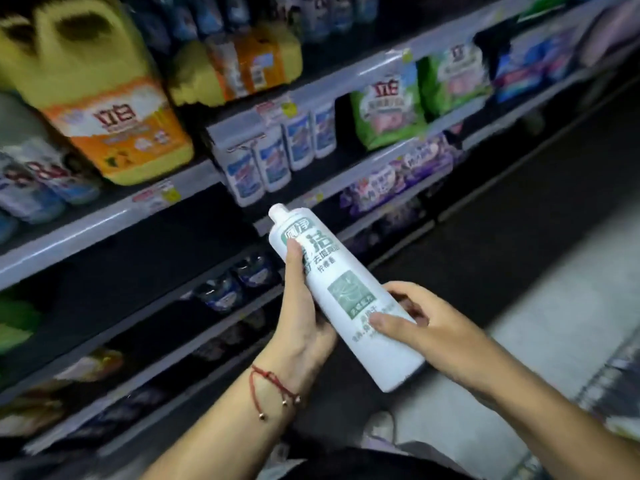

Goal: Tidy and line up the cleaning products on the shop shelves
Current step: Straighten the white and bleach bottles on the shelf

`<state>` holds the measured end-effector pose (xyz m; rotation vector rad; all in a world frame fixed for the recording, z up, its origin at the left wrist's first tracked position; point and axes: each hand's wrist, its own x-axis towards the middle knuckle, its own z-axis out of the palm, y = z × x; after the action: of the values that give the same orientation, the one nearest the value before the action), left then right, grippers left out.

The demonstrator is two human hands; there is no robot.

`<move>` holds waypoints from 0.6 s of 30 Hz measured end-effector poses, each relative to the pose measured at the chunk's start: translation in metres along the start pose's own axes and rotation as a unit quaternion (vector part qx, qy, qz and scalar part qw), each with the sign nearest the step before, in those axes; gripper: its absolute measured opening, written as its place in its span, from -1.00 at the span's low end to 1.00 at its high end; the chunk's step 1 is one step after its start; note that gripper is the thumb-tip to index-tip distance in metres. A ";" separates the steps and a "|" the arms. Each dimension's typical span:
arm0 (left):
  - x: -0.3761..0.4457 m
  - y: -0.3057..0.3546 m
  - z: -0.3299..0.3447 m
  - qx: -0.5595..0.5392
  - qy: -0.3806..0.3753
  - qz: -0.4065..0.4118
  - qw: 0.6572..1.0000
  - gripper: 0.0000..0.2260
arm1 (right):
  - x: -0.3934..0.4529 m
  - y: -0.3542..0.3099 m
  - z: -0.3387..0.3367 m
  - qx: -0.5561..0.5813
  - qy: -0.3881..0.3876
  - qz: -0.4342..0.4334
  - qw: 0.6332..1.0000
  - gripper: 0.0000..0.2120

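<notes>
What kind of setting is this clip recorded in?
Most likely a shop aisle of cleaning products: tiered metal shelves carrying price tags, rows of packaged goods such as yellow detergent jugs and green bags, and a white bottle held in both hands.

Smooth white plastic bottle

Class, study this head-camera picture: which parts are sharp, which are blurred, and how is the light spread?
Head view: the white bottle, gripped by the left hand and right hand, is sharpest; the yellow jug at upper left is smeared; the lower shelves are dim; the shelf lines tilt.
</notes>
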<state>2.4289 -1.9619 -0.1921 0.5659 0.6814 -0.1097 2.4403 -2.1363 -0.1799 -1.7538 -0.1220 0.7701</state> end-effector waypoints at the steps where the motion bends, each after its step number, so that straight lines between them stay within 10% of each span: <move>1: 0.005 -0.010 0.006 0.007 -0.008 -0.016 1.000 -0.27 | -0.005 0.007 -0.008 0.024 0.010 0.016 1.000 -0.53; 13: 0.020 -0.064 0.041 0.177 -0.043 -0.026 0.983 -0.52 | -0.031 0.049 -0.058 0.156 -0.016 0.078 0.985 -0.43; 18: 0.011 -0.071 0.055 0.492 -0.146 0.180 0.839 -0.45 | -0.019 0.067 -0.051 0.229 -0.026 0.101 0.968 -0.43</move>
<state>2.4489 -2.0499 -0.1973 1.6286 0.1547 -0.1891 2.4341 -2.2092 -0.2250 -1.3172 0.1908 0.9094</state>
